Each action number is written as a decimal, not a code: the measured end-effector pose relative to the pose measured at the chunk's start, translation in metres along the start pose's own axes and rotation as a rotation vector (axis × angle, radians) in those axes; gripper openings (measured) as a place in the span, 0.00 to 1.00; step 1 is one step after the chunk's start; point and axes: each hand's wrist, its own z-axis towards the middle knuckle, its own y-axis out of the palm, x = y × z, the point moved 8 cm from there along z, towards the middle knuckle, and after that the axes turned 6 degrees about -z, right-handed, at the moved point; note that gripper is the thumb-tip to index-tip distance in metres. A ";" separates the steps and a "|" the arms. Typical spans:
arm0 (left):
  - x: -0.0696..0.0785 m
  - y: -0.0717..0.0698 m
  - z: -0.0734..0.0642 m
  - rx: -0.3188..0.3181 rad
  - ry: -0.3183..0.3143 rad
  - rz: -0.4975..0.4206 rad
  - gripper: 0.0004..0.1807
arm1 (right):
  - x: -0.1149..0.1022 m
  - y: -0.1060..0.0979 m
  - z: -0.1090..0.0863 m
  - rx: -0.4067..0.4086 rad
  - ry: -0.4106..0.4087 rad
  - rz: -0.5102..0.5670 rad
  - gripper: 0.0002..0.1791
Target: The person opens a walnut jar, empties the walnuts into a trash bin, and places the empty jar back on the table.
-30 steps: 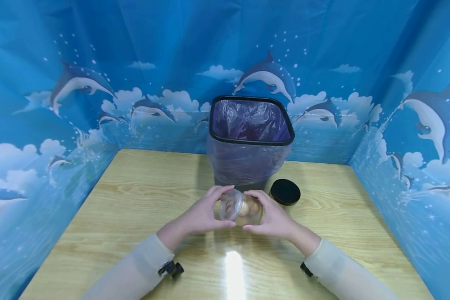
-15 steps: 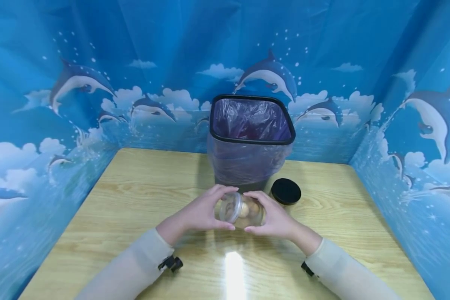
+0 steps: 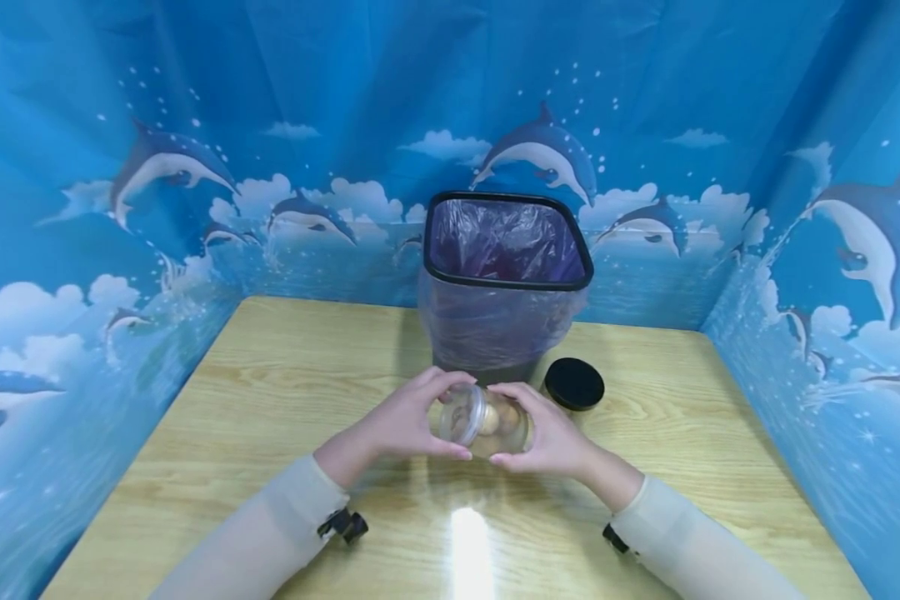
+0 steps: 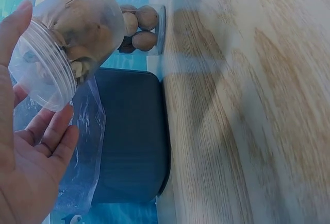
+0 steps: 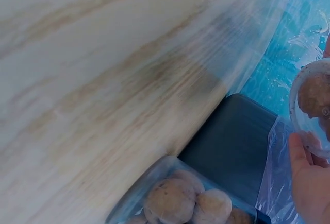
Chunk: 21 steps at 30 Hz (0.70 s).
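A clear plastic jar (image 3: 498, 433) lies tilted on its side between both hands, above the table. Through its wall brown lumps and broken bits show, perhaps walnuts and shell pieces; its ribbed, threaded end (image 4: 49, 67) points towards the left hand. My left hand (image 3: 397, 422) holds that end, thumb on the near side and fingers on the far side. My right hand (image 3: 549, 442) grips the other end the same way. Just beyond the right hand stands a second clear jar (image 5: 178, 201) of round brown nuts, under a black lid (image 3: 574, 383).
Behind the hands a dark bin (image 4: 134, 136) stands on the wooden table (image 3: 307, 358), its black rim (image 3: 506, 283) over a purple plastic bag (image 3: 495, 321). A blue dolphin-print curtain (image 3: 330, 100) encloses the back and sides.
Both hands keep their hold on the jar, nearly unmoved. The head view shifts very slightly; nothing is let go or taken up.
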 end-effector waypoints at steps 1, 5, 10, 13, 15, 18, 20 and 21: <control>0.000 0.000 0.000 0.002 0.000 0.000 0.52 | 0.000 -0.001 0.000 0.002 -0.001 0.000 0.48; 0.003 -0.001 0.001 0.009 -0.004 -0.010 0.51 | -0.001 -0.002 -0.001 0.007 -0.005 0.004 0.48; 0.004 -0.001 0.002 0.012 -0.020 -0.006 0.51 | 0.000 -0.002 -0.001 0.014 -0.010 0.016 0.48; 0.005 0.000 0.003 0.012 -0.029 -0.010 0.49 | 0.002 -0.002 -0.001 0.012 -0.009 0.025 0.48; 0.005 0.000 0.003 0.010 -0.039 -0.010 0.49 | 0.003 0.000 -0.001 0.004 -0.007 0.033 0.47; 0.004 0.001 0.003 0.006 -0.055 -0.015 0.48 | 0.005 0.002 -0.001 -0.005 -0.003 0.040 0.47; 0.003 0.002 0.003 0.006 -0.065 -0.018 0.48 | 0.006 0.003 -0.002 -0.006 0.000 0.042 0.47; 0.002 0.002 0.003 0.008 -0.070 -0.021 0.48 | 0.006 0.003 -0.002 -0.003 0.000 0.040 0.47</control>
